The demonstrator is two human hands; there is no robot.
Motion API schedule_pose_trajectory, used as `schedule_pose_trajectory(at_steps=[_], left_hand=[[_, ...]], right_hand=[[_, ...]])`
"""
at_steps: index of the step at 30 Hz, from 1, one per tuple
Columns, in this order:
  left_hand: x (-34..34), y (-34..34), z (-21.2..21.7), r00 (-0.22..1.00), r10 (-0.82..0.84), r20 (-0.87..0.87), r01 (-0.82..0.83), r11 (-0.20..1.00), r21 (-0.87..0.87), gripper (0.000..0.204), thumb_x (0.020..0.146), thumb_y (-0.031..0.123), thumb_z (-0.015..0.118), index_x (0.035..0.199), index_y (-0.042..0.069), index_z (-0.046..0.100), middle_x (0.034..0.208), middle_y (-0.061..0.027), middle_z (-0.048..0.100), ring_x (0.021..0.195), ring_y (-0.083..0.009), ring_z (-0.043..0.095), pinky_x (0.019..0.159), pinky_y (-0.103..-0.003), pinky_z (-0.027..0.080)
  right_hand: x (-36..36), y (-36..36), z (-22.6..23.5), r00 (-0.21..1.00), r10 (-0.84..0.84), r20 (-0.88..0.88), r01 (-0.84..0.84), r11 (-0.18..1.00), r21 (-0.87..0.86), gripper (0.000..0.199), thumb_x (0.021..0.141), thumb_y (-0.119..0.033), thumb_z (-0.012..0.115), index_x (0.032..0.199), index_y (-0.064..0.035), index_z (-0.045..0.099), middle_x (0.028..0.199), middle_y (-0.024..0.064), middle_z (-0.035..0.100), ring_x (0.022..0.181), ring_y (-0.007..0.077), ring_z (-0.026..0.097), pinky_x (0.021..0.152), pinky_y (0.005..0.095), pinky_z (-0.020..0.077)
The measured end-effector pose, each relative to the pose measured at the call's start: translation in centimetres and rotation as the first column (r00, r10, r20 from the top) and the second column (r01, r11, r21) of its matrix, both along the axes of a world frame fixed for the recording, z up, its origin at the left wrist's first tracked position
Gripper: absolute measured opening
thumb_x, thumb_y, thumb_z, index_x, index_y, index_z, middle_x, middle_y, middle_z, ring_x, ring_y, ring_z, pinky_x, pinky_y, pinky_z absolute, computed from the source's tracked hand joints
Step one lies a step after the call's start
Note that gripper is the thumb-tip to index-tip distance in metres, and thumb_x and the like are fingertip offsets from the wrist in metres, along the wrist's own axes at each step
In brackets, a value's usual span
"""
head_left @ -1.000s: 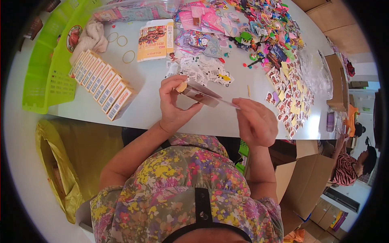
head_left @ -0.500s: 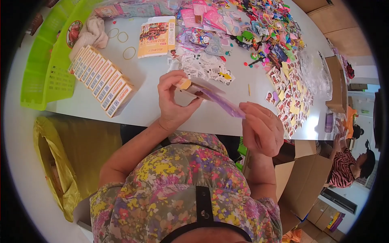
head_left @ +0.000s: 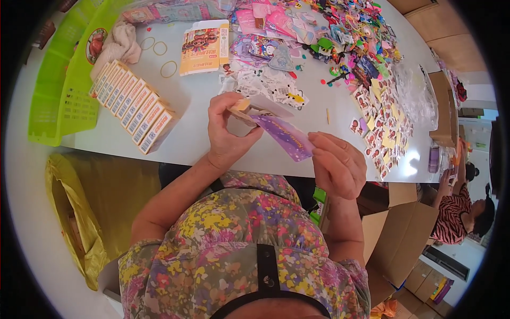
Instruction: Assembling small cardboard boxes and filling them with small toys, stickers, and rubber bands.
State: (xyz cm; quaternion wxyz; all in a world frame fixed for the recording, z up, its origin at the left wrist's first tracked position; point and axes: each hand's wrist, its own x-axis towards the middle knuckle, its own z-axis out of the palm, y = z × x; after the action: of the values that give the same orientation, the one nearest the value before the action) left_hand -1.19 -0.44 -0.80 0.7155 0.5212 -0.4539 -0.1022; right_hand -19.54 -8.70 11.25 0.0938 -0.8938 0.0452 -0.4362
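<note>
The left hand [head_left: 220, 130] is curled round a small box [head_left: 240, 105] and grips it by its sides, up above the near part of the surface [head_left: 186, 139]. The right hand [head_left: 341, 169] pinches the right end of a purple card [head_left: 287, 139]. The card's left end is right at the small box, but I cannot tell if it is inside. The step in hand looks like lining up the card with the box. I think the next move calls for a firm left hand, a light pinch on the right, and the card kept straight so it does not bend.

A thin pale sheet [head_left: 274, 106] sticks out on the far side of the card and could get in the way. Just past the hands is a heap of little white packets [head_left: 255, 85], so a big push far away could knock it. Sticker cards [head_left: 385, 127] lie right of the right hand.

On the left is a row of boxes [head_left: 133, 109], next to a green basket [head_left: 53, 109]. Farther off are 3 rubber bands [head_left: 175, 66] and an orange-and-white carton [head_left: 199, 64]. A big jumble of bright toys [head_left: 366, 32] fills the far right. None of these block the card.
</note>
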Motion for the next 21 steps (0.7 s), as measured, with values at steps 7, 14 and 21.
schedule_pose_trajectory(at_steps=[7, 14, 21], left_hand=[[0.1, 0.4, -0.4, 0.978, 0.0, 0.209, -0.015, 0.997, 0.069, 0.085, 0.057, 0.0, 0.09, 0.122, 0.007, 0.035, 0.123, -0.0138, 0.045, 0.114, -0.0238, 0.051, 0.096, -0.034, 0.046], [-0.1, 0.1, 0.0, 0.977, 0.058, 0.204, -0.067, 0.997, 0.037, 0.07, 0.057, -0.003, 0.084, 0.115, 0.007, 0.045, 0.114, -0.0142, 0.05, 0.105, -0.0291, 0.054, 0.09, -0.036, 0.046], [-0.1, 0.1, -0.2, 0.967, 0.063, 0.246, -0.086, 0.993, 0.082, 0.07, 0.057, -0.001, 0.084, 0.115, 0.006, 0.046, 0.111, -0.0153, 0.053, 0.102, -0.0319, 0.056, 0.085, -0.038, 0.048]], right_hand=[[0.7, 0.3, -1.0, 0.997, -0.069, -0.02, 0.069, 0.997, 0.023, 0.021, 0.071, 0.013, 0.07, 0.086, 0.0019, 0.061, 0.085, 0.017, 0.071, 0.073, 0.0294, 0.071, 0.062, 0.0331, 0.0585], [0.9, 1.5, -1.8, 0.969, -0.244, -0.046, 0.248, 0.965, 0.084, 0.026, 0.067, 0.008, 0.071, 0.091, 0.0001, 0.064, 0.091, 0.0098, 0.068, 0.07, 0.0234, 0.067, 0.058, 0.0301, 0.0542], [3.0, 0.5, -2.2, 0.959, -0.213, -0.189, 0.24, 0.961, 0.139, 0.021, 0.065, 0.009, 0.071, 0.082, -0.0008, 0.068, 0.09, 0.0108, 0.065, 0.076, 0.0263, 0.061, 0.062, 0.0339, 0.0505]])
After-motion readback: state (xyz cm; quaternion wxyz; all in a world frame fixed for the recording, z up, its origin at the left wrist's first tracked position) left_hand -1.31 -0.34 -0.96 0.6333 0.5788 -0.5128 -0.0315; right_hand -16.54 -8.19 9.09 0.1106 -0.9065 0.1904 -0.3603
